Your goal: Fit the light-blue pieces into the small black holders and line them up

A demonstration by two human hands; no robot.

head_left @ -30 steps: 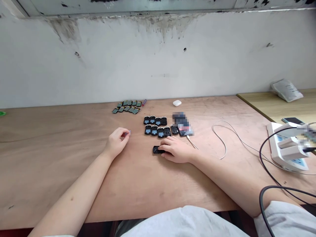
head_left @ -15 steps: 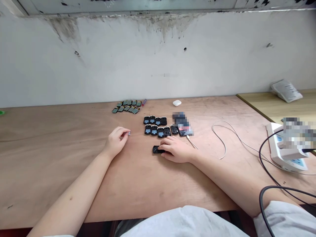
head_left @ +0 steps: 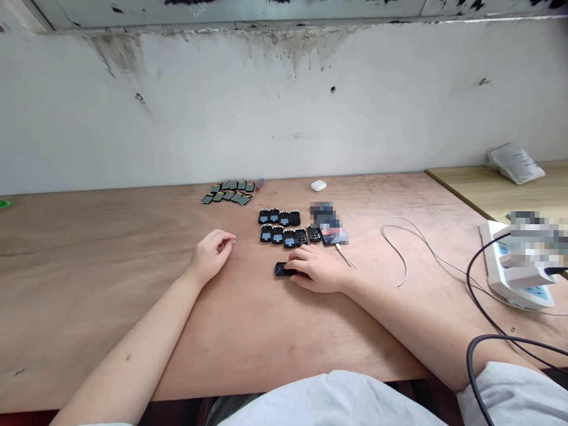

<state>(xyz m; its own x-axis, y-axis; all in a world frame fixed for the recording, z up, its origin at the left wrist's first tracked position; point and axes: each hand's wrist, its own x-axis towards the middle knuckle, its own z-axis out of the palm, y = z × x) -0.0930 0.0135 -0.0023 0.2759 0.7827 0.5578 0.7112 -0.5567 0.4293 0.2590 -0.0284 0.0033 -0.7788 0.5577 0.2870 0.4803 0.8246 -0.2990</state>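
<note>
My right hand (head_left: pixel 317 270) rests on the wooden table (head_left: pixel 110 248), its fingers closed over one small black plastic frame (head_left: pixel 282 270) that pokes out at its left. Just beyond it lie two rows of several black frames with blue windows (head_left: pixel 284 228). My left hand (head_left: pixel 212 254) lies on the table to the left, fingers curled and pinched on a tiny pale piece at the fingertips that is too small to name. Farther back sits a cluster of several small green-grey screens (head_left: pixel 229 191).
A white earbud case (head_left: pixel 318 186) and a red-handled screwdriver (head_left: pixel 258 184) lie near the back. A phone on a white cable (head_left: pixel 399 248) sits right of the frames. A white power strip (head_left: pixel 515 272) with black cables stands at the right edge, beside a second table (head_left: pixel 488 189).
My left hand's fingers have closed a little more over the tiny pale piece, hiding most of it. My right hand and the frames have stayed in place.
</note>
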